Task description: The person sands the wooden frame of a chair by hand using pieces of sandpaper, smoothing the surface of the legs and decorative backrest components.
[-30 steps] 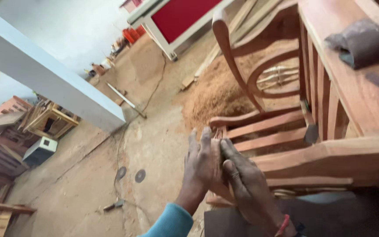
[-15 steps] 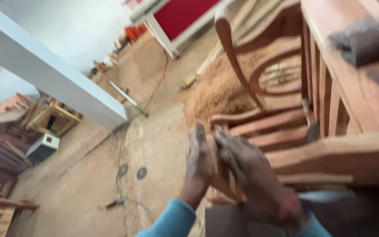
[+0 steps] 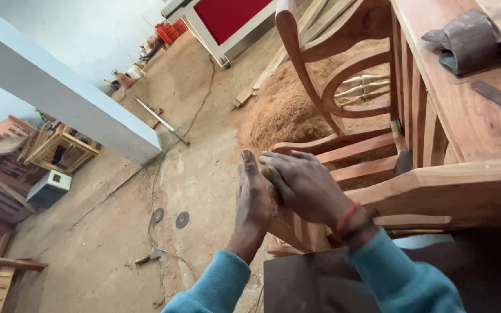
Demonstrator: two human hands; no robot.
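Fingers (image 3: 273, 168) hiding chair rail (image 3: 297, 223)

Your left hand (image 3: 254, 194) and right hand (image 3: 305, 186), both dust-dulled, press on a chair rail (image 3: 297, 229) of bare reddish wood, sanded smooth and matt. The wooden chair frame (image 3: 343, 69) beside it shows the same unfinished grain. Your sleeves (image 3: 398, 275) are soft teal knit cloth. A worn, grey folded sandpaper (image 3: 468, 42) looks rough. The sawdust pile (image 3: 285, 110) is coarse; the concrete floor (image 3: 105, 243) is dusty and matt.

Both hands (image 3: 285, 188) meet on the chair frame (image 3: 378, 174) — sawdust pile (image 3: 285, 104) behind it.
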